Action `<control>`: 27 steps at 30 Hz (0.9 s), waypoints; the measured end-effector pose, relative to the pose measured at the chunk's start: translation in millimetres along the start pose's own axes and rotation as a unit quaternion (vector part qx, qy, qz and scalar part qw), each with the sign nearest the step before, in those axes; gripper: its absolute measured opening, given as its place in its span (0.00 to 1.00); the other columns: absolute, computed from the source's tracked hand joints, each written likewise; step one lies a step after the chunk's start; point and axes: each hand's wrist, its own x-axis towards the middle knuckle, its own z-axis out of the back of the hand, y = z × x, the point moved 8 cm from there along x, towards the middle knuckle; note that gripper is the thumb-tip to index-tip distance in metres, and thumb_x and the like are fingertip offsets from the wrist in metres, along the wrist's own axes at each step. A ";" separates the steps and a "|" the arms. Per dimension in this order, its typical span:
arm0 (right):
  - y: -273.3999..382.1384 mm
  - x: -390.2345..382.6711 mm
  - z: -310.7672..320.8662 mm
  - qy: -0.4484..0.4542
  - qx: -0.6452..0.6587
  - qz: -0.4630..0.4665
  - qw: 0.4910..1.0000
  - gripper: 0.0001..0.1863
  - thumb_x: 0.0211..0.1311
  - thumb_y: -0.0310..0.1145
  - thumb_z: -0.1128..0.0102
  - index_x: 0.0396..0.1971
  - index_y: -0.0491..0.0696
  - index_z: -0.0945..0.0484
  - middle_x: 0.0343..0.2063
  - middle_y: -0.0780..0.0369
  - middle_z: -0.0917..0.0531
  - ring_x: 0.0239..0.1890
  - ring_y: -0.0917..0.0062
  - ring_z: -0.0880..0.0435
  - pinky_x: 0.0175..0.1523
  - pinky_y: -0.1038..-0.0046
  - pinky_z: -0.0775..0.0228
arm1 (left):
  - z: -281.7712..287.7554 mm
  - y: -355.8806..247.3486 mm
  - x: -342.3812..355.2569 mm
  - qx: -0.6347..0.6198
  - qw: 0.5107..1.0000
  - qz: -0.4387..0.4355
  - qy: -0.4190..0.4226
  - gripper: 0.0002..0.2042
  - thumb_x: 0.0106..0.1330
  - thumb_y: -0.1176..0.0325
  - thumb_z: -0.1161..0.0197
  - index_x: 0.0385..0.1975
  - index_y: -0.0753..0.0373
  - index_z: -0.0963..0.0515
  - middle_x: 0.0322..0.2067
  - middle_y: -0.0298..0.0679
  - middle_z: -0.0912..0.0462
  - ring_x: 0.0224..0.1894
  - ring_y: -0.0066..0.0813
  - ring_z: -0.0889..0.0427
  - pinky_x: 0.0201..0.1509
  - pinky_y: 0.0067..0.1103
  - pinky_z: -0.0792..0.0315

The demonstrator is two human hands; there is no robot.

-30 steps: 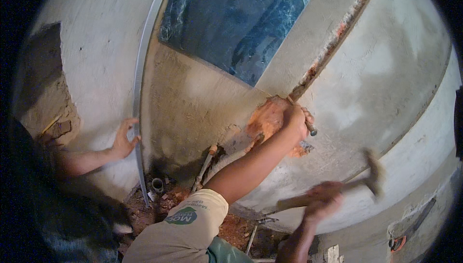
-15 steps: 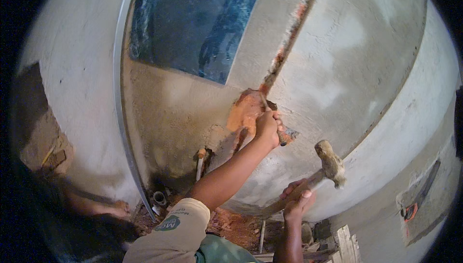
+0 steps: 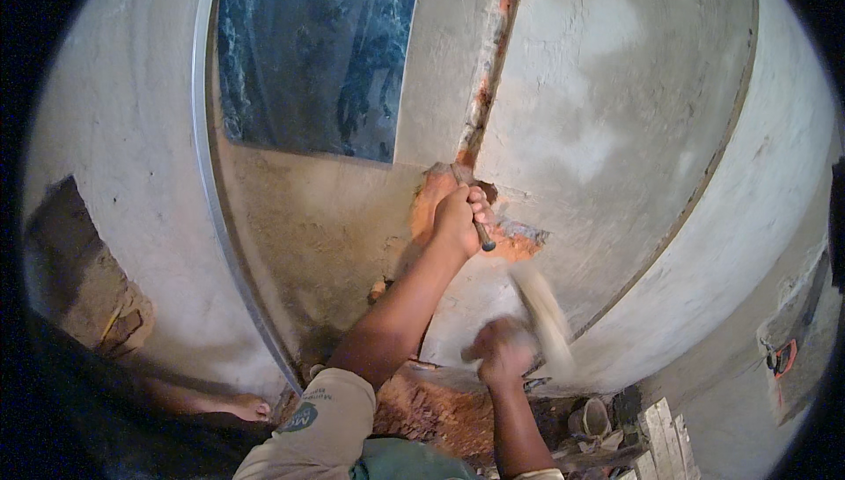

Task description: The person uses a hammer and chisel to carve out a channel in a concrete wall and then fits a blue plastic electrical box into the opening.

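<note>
My left hand [image 3: 456, 219] is closed round a metal chisel [image 3: 487, 241], its struck end sticking out below my fingers toward me. The chisel's far end meets the wall at the foot of a long groove [image 3: 487, 84], beside a rough hole [image 3: 429, 203] that bares orange brick. Lower and to the right, my right hand [image 3: 505, 350] grips a hammer [image 3: 543, 317]. Both hand and hammer are smeared by motion. The hammer's head stands apart from the chisel, below and to its right.
A dark blue glossy panel [image 3: 317, 58] is set in the wall, left of the groove. A metal strip [image 3: 211, 190] runs down the corner. Brick rubble [image 3: 440, 410], a bucket [image 3: 594, 417] and wooden boards [image 3: 664, 436] lie below. A bare limb [image 3: 202, 399] shows at lower left.
The view has shifted, so the groove stands more upright. My right hand has swung the hammer, now blurred and turned. My left hand keeps the chisel at the hole.
</note>
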 end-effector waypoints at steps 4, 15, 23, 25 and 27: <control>-32.7 -12.9 -12.0 -0.052 0.256 -0.316 0.912 0.21 0.57 0.48 0.55 0.33 0.42 0.33 0.16 0.61 0.28 0.17 0.78 0.27 0.21 0.74 0.34 | 7.4 -6.3 -10.6 0.082 0.995 0.032 -0.035 0.14 0.65 0.59 0.60 0.17 0.55 0.39 0.12 0.25 0.40 0.11 0.16 0.44 0.15 0.16 0.49; -65.5 -31.9 -34.8 -0.079 0.139 -0.327 0.931 0.28 0.57 0.57 0.59 0.25 0.42 0.35 0.12 0.64 0.31 0.13 0.78 0.31 0.18 0.76 0.38 | 19.9 -3.9 -14.7 0.106 0.992 0.000 -0.073 0.12 0.64 0.59 0.59 0.21 0.56 0.36 0.13 0.26 0.39 0.12 0.17 0.42 0.13 0.14 0.47; -13.1 7.7 32.1 -0.093 0.241 -0.338 0.905 0.41 0.43 0.72 0.58 0.25 0.41 0.35 0.14 0.60 0.31 0.12 0.76 0.30 0.17 0.75 0.36 | 0.9 10.6 -2.2 -0.027 0.999 0.040 -0.003 0.11 0.64 0.57 0.57 0.21 0.51 0.36 0.10 0.22 0.40 0.09 0.13 0.41 0.09 0.13 0.46; -0.1 18.5 51.7 -0.110 0.223 -0.313 0.917 0.39 0.45 0.71 0.59 0.25 0.41 0.35 0.15 0.60 0.31 0.13 0.75 0.30 0.18 0.74 0.34 | -4.6 9.4 -0.1 -0.009 1.000 0.021 0.009 0.12 0.65 0.55 0.58 0.21 0.52 0.36 0.10 0.22 0.39 0.09 0.13 0.41 0.09 0.13 0.46; 16.7 37.5 74.7 -0.205 0.267 -0.200 0.920 0.36 0.50 0.68 0.62 0.29 0.42 0.36 0.17 0.59 0.31 0.15 0.75 0.29 0.20 0.74 0.32 | -9.2 7.5 1.2 -0.054 0.998 -0.001 -0.009 0.13 0.65 0.54 0.59 0.21 0.52 0.36 0.10 0.23 0.39 0.09 0.13 0.41 0.09 0.14 0.46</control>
